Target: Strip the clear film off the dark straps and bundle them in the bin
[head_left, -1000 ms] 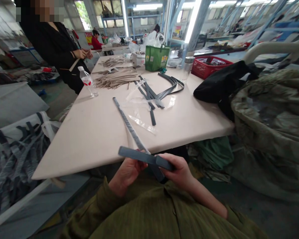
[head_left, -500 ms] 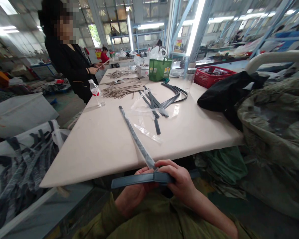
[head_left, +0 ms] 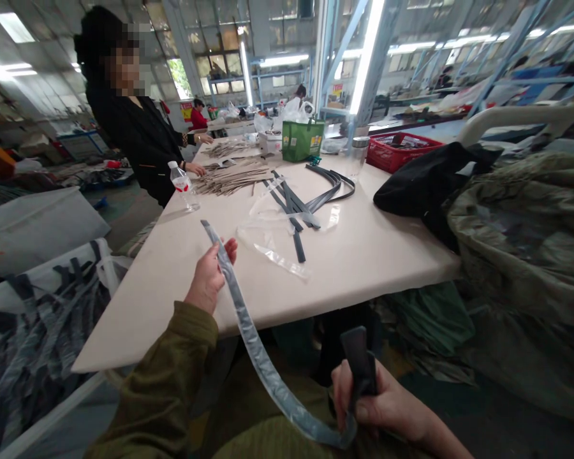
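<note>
My left hand (head_left: 209, 275) is closed on a long grey strap in a clear sleeve (head_left: 249, 331), holding it above the near edge of the white table (head_left: 172, 280). The strap sags in a curve down to my lap. My right hand (head_left: 377, 405) grips its dark end (head_left: 358, 363), which sticks upright out of my fist. More dark straps (head_left: 299, 201) lie on clear plastic bags (head_left: 272, 239) in the middle of the table.
A person in black (head_left: 134, 134) stands at the table's far left beside a water bottle (head_left: 184, 185) and a pile of tan strips (head_left: 232, 178). Behind are a green bag (head_left: 302, 139), a red basket (head_left: 402, 150), black cloth (head_left: 425, 175). A bin of straps (head_left: 38, 325) stands left.
My hands have parted: the left went up to the table edge along the sleeved strap, the right dropped to my lap with the dark end now upright. The strap now hangs curved.
</note>
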Action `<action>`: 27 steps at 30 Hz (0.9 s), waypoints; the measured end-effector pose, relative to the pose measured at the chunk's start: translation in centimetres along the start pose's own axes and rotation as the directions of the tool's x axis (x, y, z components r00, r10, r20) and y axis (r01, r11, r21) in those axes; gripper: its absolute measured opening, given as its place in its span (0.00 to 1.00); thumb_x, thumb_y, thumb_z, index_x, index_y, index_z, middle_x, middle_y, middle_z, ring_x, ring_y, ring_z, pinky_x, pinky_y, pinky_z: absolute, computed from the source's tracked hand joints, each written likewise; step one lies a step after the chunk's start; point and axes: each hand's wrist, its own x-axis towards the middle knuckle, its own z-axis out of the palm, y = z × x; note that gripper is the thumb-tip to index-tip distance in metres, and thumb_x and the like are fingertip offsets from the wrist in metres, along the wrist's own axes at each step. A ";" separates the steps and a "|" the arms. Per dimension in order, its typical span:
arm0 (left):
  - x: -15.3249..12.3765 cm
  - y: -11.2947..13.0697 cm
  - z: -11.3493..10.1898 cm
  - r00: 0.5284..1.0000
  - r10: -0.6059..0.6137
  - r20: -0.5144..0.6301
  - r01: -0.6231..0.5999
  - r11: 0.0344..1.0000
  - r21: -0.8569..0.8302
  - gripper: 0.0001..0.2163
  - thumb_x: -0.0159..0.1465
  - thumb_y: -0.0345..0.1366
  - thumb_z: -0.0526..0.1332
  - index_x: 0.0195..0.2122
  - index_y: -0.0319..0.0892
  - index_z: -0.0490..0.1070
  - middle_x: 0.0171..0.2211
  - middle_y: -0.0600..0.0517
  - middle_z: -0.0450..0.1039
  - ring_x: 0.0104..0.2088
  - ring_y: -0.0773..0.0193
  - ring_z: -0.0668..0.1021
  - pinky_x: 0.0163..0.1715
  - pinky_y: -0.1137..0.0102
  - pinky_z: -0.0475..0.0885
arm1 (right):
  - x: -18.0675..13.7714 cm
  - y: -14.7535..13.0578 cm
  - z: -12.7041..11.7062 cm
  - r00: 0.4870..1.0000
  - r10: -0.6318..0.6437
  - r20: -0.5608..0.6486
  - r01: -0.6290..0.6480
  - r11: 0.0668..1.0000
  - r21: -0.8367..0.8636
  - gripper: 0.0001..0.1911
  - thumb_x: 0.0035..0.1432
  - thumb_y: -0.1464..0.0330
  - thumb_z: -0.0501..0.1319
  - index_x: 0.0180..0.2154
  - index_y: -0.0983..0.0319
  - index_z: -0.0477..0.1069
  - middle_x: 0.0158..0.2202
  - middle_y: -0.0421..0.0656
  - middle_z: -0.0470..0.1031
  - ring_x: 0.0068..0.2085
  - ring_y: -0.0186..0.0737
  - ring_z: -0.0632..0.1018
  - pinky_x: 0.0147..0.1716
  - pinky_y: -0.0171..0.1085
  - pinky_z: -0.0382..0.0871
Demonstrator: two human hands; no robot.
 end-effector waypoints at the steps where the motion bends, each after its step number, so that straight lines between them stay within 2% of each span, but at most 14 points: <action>1: -0.6 -0.1 0.0 0.999 0.022 0.037 -0.024 0.999 0.031 0.09 0.70 0.31 0.51 0.45 0.38 0.70 0.33 0.50 0.78 0.28 0.71 0.79 0.29 0.77 0.72 | 0.3 0.3 -0.2 1.000 -0.023 -0.012 0.023 1.000 0.021 0.21 0.51 0.52 0.69 0.32 0.65 0.76 0.29 0.44 0.76 0.19 0.26 0.66 0.16 0.26 0.57; 3: -2.7 -1.2 -0.3 0.984 0.005 0.180 -0.034 0.987 0.159 0.11 0.69 0.32 0.54 0.50 0.40 0.70 0.36 0.49 0.79 0.27 0.70 0.79 0.26 0.77 0.70 | 1.4 0.3 -0.9 0.992 -0.096 -0.086 0.098 0.995 0.022 0.19 0.52 0.54 0.68 0.34 0.65 0.77 0.34 0.46 0.78 0.19 0.25 0.66 0.16 0.27 0.59; 4: -4.0 -2.1 -0.6 0.961 -0.042 0.272 -0.027 0.969 0.244 0.13 0.68 0.33 0.56 0.52 0.40 0.70 0.37 0.48 0.79 0.27 0.69 0.78 0.25 0.77 0.70 | 2.0 0.0 -1.3 0.979 -0.141 -0.146 0.143 0.990 0.002 0.18 0.53 0.55 0.68 0.36 0.65 0.78 0.38 0.48 0.78 0.19 0.25 0.67 0.16 0.28 0.60; 7: -7.7 -5.5 -2.0 0.834 -0.255 0.490 -0.007 0.882 0.471 0.18 0.65 0.39 0.61 0.55 0.39 0.70 0.39 0.45 0.79 0.30 0.66 0.79 0.28 0.75 0.70 | 4.0 -1.7 -2.9 0.907 -0.246 -0.342 0.228 0.969 -0.093 0.19 0.54 0.57 0.68 0.42 0.63 0.79 0.44 0.50 0.78 0.21 0.26 0.70 0.19 0.30 0.63; 10: -10.0 -8.3 -3.5 0.725 -0.408 0.554 -0.019 0.793 0.609 0.19 0.65 0.44 0.60 0.54 0.40 0.71 0.40 0.45 0.78 0.32 0.65 0.78 0.32 0.73 0.70 | 5.5 -3.5 -3.9 0.838 -0.287 -0.464 0.265 0.958 -0.113 0.21 0.52 0.57 0.70 0.45 0.61 0.79 0.40 0.47 0.79 0.22 0.27 0.70 0.20 0.30 0.64; 13: -10.6 -9.9 -4.4 0.675 -0.494 0.548 -0.030 0.724 0.689 0.20 0.65 0.47 0.59 0.53 0.40 0.72 0.40 0.46 0.77 0.33 0.64 0.78 0.32 0.72 0.69 | 6.3 -4.7 -4.1 0.805 -0.321 -0.499 0.328 0.942 -0.078 0.17 0.49 0.58 0.71 0.39 0.60 0.80 0.47 0.46 0.78 0.22 0.27 0.70 0.20 0.30 0.66; 15: -10.6 -10.2 -4.7 0.658 -0.526 0.539 -0.041 0.690 0.722 0.20 0.65 0.48 0.58 0.53 0.40 0.72 0.40 0.46 0.77 0.34 0.64 0.78 0.33 0.71 0.68 | 6.5 -5.0 -4.0 0.797 -0.347 -0.495 0.360 0.930 -0.073 0.15 0.49 0.58 0.71 0.36 0.61 0.80 0.50 0.47 0.77 0.23 0.27 0.70 0.21 0.31 0.67; 17: -10.7 -10.1 -4.6 0.643 -0.535 0.549 -0.068 0.674 0.736 0.20 0.66 0.49 0.57 0.53 0.40 0.72 0.42 0.46 0.77 0.35 0.62 0.77 0.34 0.70 0.68 | 6.6 -5.1 -3.7 0.779 -0.366 -0.509 0.370 0.924 -0.098 0.14 0.50 0.58 0.71 0.35 0.62 0.79 0.48 0.47 0.79 0.23 0.27 0.70 0.21 0.30 0.67; 20: -11.1 -9.8 -3.6 0.636 -0.440 0.634 -0.189 0.707 0.681 0.21 0.65 0.48 0.58 0.55 0.43 0.70 0.47 0.46 0.76 0.43 0.59 0.77 0.44 0.67 0.69 | 6.8 -5.2 -3.0 0.746 -0.386 -0.543 0.348 0.921 -0.177 0.13 0.51 0.59 0.70 0.32 0.63 0.78 0.44 0.46 0.80 0.22 0.27 0.69 0.21 0.29 0.66; 23: -11.9 -9.7 -1.9 0.669 -0.293 0.683 -0.313 0.722 0.617 0.22 0.63 0.47 0.63 0.55 0.44 0.70 0.48 0.48 0.76 0.47 0.57 0.76 0.49 0.66 0.68 | 7.0 -5.4 -1.6 0.770 -0.391 -0.504 0.297 0.919 -0.260 0.13 0.53 0.60 0.69 0.35 0.62 0.80 0.38 0.44 0.81 0.22 0.27 0.69 0.21 0.29 0.65; 25: -12.4 -9.8 -0.9 0.705 -0.252 0.663 -0.339 0.701 0.628 0.17 0.63 0.47 0.62 0.48 0.42 0.75 0.41 0.49 0.78 0.42 0.59 0.77 0.45 0.68 0.68 | 7.0 -5.5 -0.8 0.802 -0.385 -0.456 0.277 0.917 -0.287 0.14 0.53 0.59 0.68 0.39 0.61 0.80 0.33 0.43 0.80 0.22 0.27 0.69 0.21 0.29 0.64; 27: -12.7 -9.7 -0.5 0.728 -0.248 0.639 -0.342 0.676 0.652 0.15 0.64 0.47 0.61 0.40 0.41 0.77 0.35 0.50 0.78 0.38 0.60 0.76 0.42 0.68 0.68 | 6.7 -5.7 -0.4 0.813 -0.390 -0.433 0.282 0.913 -0.294 0.14 0.54 0.59 0.67 0.39 0.61 0.81 0.32 0.43 0.80 0.22 0.28 0.68 0.21 0.29 0.64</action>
